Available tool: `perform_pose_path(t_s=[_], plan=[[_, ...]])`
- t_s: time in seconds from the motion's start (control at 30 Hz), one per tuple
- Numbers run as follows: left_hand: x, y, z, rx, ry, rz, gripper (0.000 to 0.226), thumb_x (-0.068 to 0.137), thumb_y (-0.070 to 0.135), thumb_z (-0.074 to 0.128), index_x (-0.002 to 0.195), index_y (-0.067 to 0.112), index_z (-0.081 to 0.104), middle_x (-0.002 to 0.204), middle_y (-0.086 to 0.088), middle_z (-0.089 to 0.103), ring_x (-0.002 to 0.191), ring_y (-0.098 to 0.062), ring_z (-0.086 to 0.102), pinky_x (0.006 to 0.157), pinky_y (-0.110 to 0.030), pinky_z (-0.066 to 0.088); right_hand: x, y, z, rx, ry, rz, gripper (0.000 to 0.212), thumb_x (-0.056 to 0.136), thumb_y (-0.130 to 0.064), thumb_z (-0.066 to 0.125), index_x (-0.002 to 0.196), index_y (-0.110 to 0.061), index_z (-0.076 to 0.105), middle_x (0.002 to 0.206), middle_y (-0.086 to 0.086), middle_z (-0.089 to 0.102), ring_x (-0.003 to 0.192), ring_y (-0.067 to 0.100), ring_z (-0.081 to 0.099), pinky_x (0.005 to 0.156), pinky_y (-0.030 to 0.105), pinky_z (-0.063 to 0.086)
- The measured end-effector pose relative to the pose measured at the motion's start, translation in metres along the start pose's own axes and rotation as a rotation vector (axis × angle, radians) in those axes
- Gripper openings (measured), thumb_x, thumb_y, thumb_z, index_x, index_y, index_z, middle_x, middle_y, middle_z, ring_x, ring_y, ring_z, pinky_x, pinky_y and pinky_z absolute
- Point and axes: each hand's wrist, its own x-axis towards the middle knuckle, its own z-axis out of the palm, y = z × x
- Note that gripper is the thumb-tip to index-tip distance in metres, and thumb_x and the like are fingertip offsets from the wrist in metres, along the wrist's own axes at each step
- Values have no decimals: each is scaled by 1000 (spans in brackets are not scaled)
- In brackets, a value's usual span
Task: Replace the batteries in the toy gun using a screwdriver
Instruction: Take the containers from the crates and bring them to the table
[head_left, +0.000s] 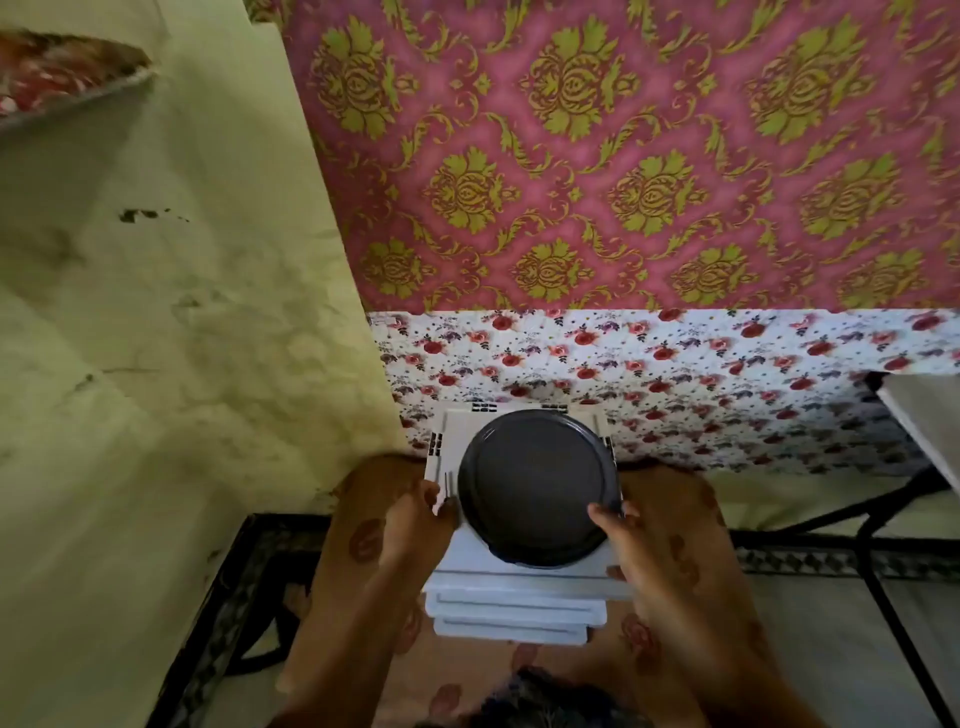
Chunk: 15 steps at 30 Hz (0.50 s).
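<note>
While both hands are busy with a small white stool (519, 577) and the dark round plate (537, 486) lying on its top, no part of the battery job itself looks to have begun; this reads as setting up a place to work. The left hand (410, 525) grips the stool's left edge, its thumb curled over the top beside the plate's rim. The right hand (623, 540) holds the near right side, with its thumb resting on the plate's rim and its fingers wrapped under the stool's edge, so it seems to steady plate and stool together. The stool appears to sit between the person's knees, close to a bed draped in a flowered sheet (675, 364), with a pink and gold patterned wall (623, 156) above and a pale green wall (156, 312) to the left. As for the toy gun, the screwdriver and the batteries, none of them shows anywhere in view, so where they lie relative to either hand cannot be told. The plate may be meant as a tray for loose screws, though that is only a guess. The next move, by my reading, calls for settling the stool flat and firm, letting go of it, and then fetching the toy gun and the screwdriver from wherever they are kept.
</note>
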Motion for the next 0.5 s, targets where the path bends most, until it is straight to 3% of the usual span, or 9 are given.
perform_pose_path(t_s=[0.13,0.27,0.37,0.5], plan=[[20,-6,5,210,-67,0,32,87,27,59,108,3,57,107,-15,64,97,-31,61,73,-29,43,1,-3,9,56,12,32,31,86,-29,62,110,-11,57,105,10,62,90,27,63,64,41,58],[26,-6,7,348,-109,24,36,88,29,57,113,4,55,112,-14,61,105,-31,58,83,-33,44,2,-3,11,142,23,140,32,89,-22,57,115,-2,54,107,17,62,79,27,63,50,30,49],[32,-8,8,391,-102,47,31,89,25,56,111,3,56,111,-15,63,103,-31,61,79,-32,46,-8,-8,11,235,23,177,27,91,-15,56,112,1,53,102,20,56,83,34,61,59,35,53],[41,-8,4,374,-143,65,28,90,22,55,108,1,60,108,-16,66,101,-31,62,71,-26,40,-19,-6,4,236,77,127,22,90,-14,57,104,2,58,102,23,63,90,40,65,78,47,55]])
